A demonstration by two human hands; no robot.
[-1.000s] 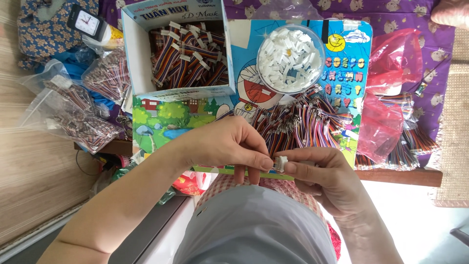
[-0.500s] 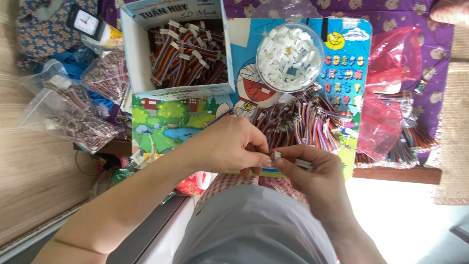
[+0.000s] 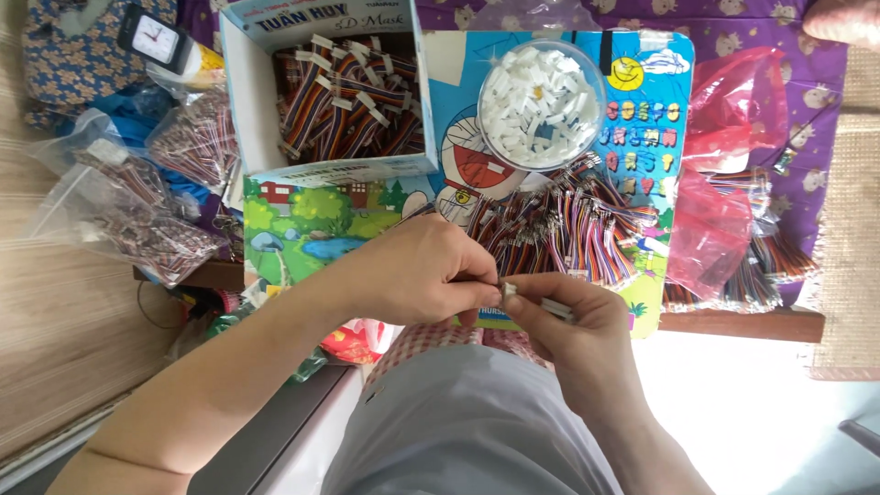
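My left hand (image 3: 426,270) and my right hand (image 3: 564,321) meet close to my body, fingertips pinched together on a small white connector with thin wires (image 3: 510,290). The wire ends run under my left fingers and are partly hidden. Just beyond my hands lies a loose heap of multicoloured ribbon wires (image 3: 568,229) on a cartoon-printed board (image 3: 651,137). A clear round bowl of white plastic connectors (image 3: 541,105) stands on the board behind the heap.
A cardboard box (image 3: 243,101) full of bundled coloured wires stands at the back left. Clear bags of wires (image 3: 128,211) lie at the left beside a small clock (image 3: 158,38). Red plastic bags (image 3: 729,174) and more wire bundles (image 3: 779,261) are at the right.
Both hands have shifted a little to the left and nearer each other. They keep pinching the small connector and wires.
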